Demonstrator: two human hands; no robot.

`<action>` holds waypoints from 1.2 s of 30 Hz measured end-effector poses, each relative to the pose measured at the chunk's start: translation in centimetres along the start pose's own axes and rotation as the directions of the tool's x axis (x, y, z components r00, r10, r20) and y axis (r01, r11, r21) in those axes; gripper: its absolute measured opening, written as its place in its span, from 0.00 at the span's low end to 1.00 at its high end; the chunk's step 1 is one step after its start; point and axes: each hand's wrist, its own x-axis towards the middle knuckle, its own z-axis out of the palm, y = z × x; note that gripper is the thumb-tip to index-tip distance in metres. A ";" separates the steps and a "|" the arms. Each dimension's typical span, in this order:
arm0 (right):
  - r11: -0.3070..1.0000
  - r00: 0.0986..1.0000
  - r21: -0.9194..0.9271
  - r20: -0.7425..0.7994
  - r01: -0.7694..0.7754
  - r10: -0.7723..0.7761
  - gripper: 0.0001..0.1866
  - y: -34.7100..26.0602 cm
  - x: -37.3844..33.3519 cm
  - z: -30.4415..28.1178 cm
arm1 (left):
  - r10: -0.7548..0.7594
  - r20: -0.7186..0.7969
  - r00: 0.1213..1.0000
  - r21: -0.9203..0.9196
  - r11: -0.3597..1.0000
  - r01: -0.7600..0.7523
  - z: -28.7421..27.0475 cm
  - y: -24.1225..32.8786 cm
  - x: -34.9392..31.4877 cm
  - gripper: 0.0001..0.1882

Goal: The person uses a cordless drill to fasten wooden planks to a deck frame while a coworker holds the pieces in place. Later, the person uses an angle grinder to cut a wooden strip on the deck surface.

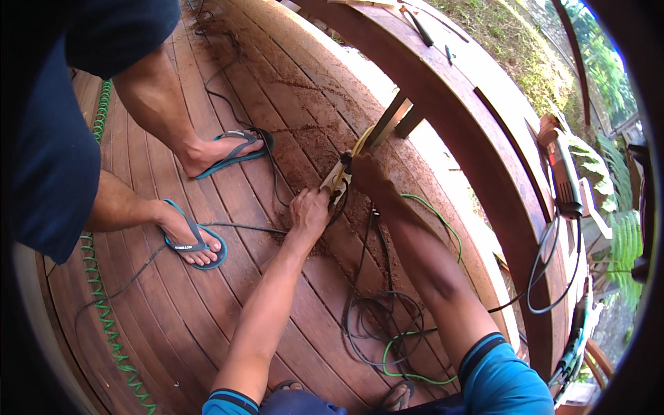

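Note:
A long white power strip (pixel 337 181) lies low over the deck boards, with a yellow cord (pixel 362 141) running past its far end. My left hand (pixel 310 209) is closed around the strip's near end. At its far end, beside a small black piece that looks like a plug (pixel 346 158), my right hand (pixel 371 174) has its fingers curled in. What those fingers grip is mostly hidden by the hand itself. Black cables pass beside both hands.
A person in flip-flops (pixel 232 152) stands at the left. Tangled black cables (pixel 387 315) and a green cord (pixel 443 220) lie near my right arm. A coiled green hose (pixel 104 304) runs along the left. The curved wooden rail (pixel 477 145) bears a corded power tool (pixel 564 173) and a dark-handled tool (pixel 418 29).

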 end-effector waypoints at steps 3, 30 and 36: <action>0.961 0.997 0.264 0.006 -0.078 0.079 0.09 -0.4 0.6 2.3 | -0.072 0.094 0.993 -0.074 0.994 0.079 0.6 -0.2 -1.0 0.17; 0.986 0.998 0.155 0.024 -0.063 0.060 0.19 1.4 0.1 0.3 | -0.236 0.036 0.971 0.051 0.971 0.234 3.6 0.5 -3.3 0.29; 0.981 0.982 0.184 0.184 -0.068 0.034 0.37 5.4 3.9 -7.5 | -0.288 0.079 0.954 -0.080 0.952 0.294 3.1 0.6 -2.9 0.31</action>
